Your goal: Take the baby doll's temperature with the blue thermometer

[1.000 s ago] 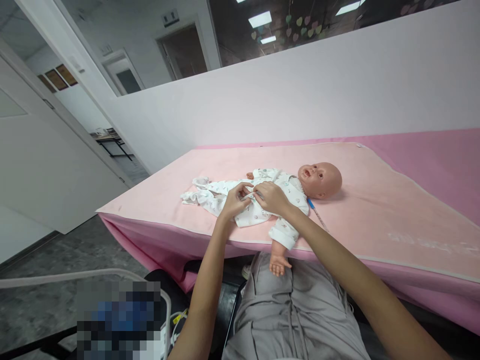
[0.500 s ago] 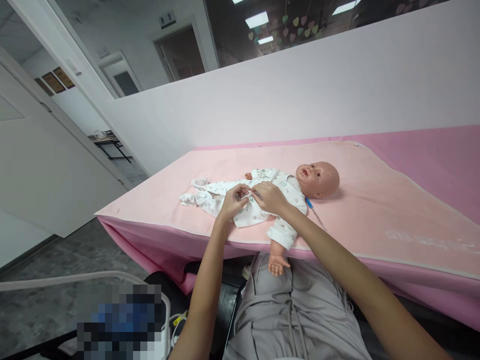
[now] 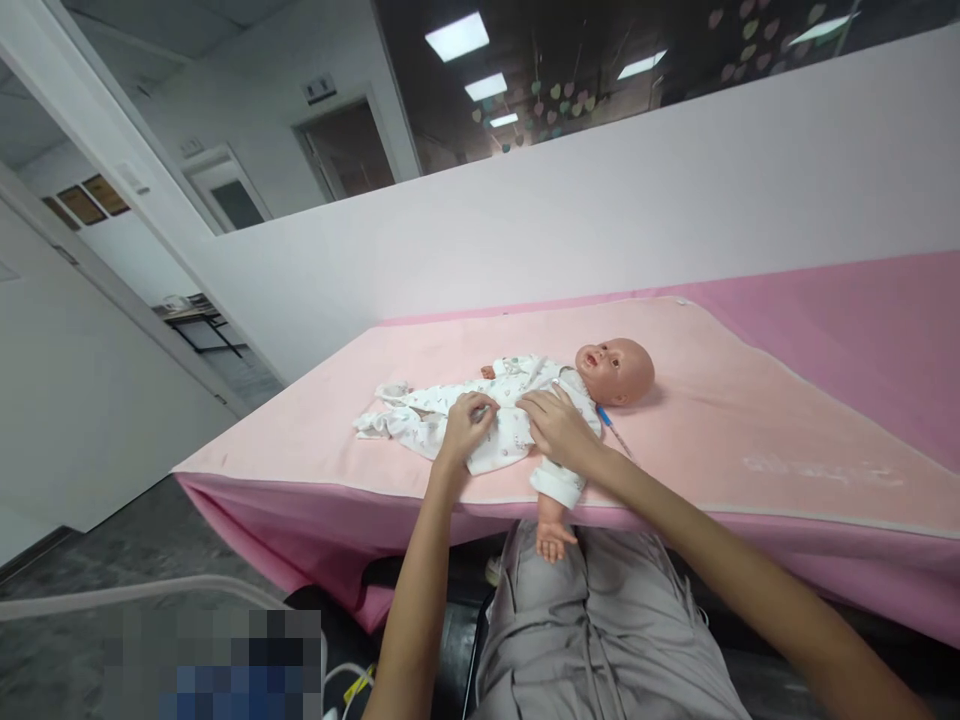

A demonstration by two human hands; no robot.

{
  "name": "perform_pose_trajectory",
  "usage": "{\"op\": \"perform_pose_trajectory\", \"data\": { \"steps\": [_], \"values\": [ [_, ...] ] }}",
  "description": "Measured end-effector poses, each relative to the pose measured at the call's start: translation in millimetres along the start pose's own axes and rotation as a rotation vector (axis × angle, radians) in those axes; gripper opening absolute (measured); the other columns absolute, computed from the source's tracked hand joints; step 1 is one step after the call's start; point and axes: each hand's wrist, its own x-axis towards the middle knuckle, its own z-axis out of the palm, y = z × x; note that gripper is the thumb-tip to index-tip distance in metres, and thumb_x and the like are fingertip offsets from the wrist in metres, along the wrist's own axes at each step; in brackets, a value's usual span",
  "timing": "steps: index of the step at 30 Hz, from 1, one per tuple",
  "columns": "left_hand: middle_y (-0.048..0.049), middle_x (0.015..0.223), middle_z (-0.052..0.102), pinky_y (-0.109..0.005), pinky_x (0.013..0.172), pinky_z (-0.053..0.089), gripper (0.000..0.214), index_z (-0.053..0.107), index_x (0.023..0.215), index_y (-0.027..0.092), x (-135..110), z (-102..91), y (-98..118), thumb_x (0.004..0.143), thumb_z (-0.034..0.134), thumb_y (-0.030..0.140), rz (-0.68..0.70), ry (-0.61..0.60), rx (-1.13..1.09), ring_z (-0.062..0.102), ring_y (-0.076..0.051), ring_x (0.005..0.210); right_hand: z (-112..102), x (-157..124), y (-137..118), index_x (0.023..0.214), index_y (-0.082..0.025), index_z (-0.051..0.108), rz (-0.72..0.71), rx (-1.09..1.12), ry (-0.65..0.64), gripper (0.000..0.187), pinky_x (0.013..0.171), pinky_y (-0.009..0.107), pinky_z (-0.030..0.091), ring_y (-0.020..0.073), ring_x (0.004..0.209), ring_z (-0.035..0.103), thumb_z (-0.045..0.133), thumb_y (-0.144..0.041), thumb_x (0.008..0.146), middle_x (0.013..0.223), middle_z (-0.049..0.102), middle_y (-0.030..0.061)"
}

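Observation:
A baby doll (image 3: 616, 370) lies on its back, its head to the right, dressed in a white patterned shirt (image 3: 510, 448) and white patterned trousers (image 3: 420, 430). My left hand (image 3: 469, 425) is at the shirt's lower front, its fingers curled together on the cloth. Over the doll's chest, my right hand (image 3: 559, 428) rests with its fingers stretched out on the shirt. The doll's near arm (image 3: 553, 530) hangs over the table edge, palm up. A thin stick with a blue end (image 3: 604, 416) lies by its shoulder, partly hidden by my right arm.
The doll lies on a peach mat (image 3: 720, 430) over a pink cloth (image 3: 847, 320) on the table. A white wall with a window (image 3: 525, 80) rises behind. At the lower left stands a pale curved rail (image 3: 187, 585); a door (image 3: 82, 360) is farther left.
My hands have moved apart: the right one has left the thin white strip and shifted towards the doll's chest, its fingers straightening. The camera view has tilted slightly.

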Motion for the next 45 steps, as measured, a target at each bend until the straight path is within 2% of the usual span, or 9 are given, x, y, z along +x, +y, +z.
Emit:
{"op": "perform_pose_trajectory", "data": {
  "steps": [3,7,12,17,23,31,36,39,45],
  "values": [
    [-0.0036,0.092,0.063,-0.033,0.088,0.040,0.015,0.064,0.084,0.021,0,-3.3,1,0.074,0.053,0.024,0.007,-0.050,0.041,0.055,-0.019,0.093,-22,-41,5,0.106,-0.016,0.055,0.253,-0.069,0.067,0.026,0.101,0.039,0.024,0.0200,0.101,0.051,0.042,-0.016,0.084,0.106,0.061,0.0071],
    [-0.0040,0.097,0.064,-0.030,0.085,0.043,0.021,0.064,0.087,0.021,6,-11.0,2,0.072,0.056,0.034,-0.075,-0.149,-0.012,0.057,-0.020,0.093,-36,-92,17,0.101,-0.013,0.059,0.536,-0.330,-0.034,0.024,0.090,0.040,0.032,0.0248,0.095,0.054,0.046,-0.024,0.084,0.099,0.064,0.0115],
    [-0.0042,0.080,0.067,-0.029,0.068,0.043,0.039,0.062,0.082,0.020,28,-11.7,13,0.077,0.043,0.053,-0.260,-0.246,0.104,0.060,-0.020,0.075,-34,-118,19,0.094,-0.017,0.063,0.618,-0.327,-0.126,0.022,0.075,0.031,0.038,0.0204,0.081,0.059,0.043,-0.021,0.085,0.084,0.067,0.0077],
    [-0.0068,0.080,0.068,-0.029,0.065,0.040,0.039,0.061,0.082,0.021,59,1.7,37,0.078,0.040,0.053,-0.299,-0.210,0.439,0.061,-0.023,0.076,-43,-110,18,0.097,-0.020,0.063,0.712,-0.166,0.028,0.029,0.065,0.030,0.043,0.0201,0.075,0.063,0.039,-0.014,0.081,0.086,0.069,0.0060],
    [-0.0046,0.087,0.069,-0.030,0.068,0.041,0.035,0.061,0.090,0.023,99,35.3,35,0.081,0.038,0.048,-0.239,-0.096,0.377,0.061,-0.022,0.083,-72,-89,29,0.090,-0.023,0.064,0.827,0.248,0.316,0.020,0.063,0.031,0.049,0.0207,0.068,0.064,0.051,-0.029,0.076,0.077,0.069,0.0045],
    [-0.0063,0.093,0.069,-0.034,0.080,0.038,0.033,0.065,0.088,0.022,102,59.2,7,0.080,0.039,0.041,-0.314,-0.192,0.280,0.060,-0.023,0.091,-46,-53,44,0.067,-0.018,0.066,0.657,0.308,0.145,0.030,0.057,0.026,0.040,0.0161,0.061,0.057,0.049,-0.038,0.082,0.067,0.066,0.0034],
    [-0.0058,0.096,0.069,-0.031,0.074,0.039,0.032,0.065,0.091,0.023,99,57.6,11,0.079,0.040,0.040,-0.351,-0.170,0.239,0.059,-0.023,0.092,-39,-39,48,0.052,-0.017,0.060,0.642,0.080,0.113,0.040,0.053,0.024,0.033,0.0132,0.052,0.052,0.046,-0.036,0.084,0.055,0.062,0.0045],
    [-0.0046,0.095,0.069,-0.030,0.072,0.039,0.031,0.065,0.090,0.023,99,59.1,9,0.078,0.041,0.040,-0.363,-0.164,0.218,0.060,-0.022,0.090,-60,-35,49,0.044,-0.017,0.054,0.656,-0.012,0.165,0.046,0.051,0.025,0.030,0.0111,0.044,0.046,0.046,-0.038,0.084,0.044,0.055,0.0032],
    [-0.0045,0.096,0.069,-0.031,0.076,0.039,0.030,0.065,0.090,0.024,100,61.7,5,0.078,0.042,0.039,-0.357,-0.159,0.230,0.059,-0.023,0.092,-119,-25,50,0.057,-0.019,0.063,0.695,-0.061,0.221,0.031,0.054,0.025,0.033,0.0131,0.049,0.051,0.051,-0.037,0.079,0.049,0.059,0.0016]
  ]
}}
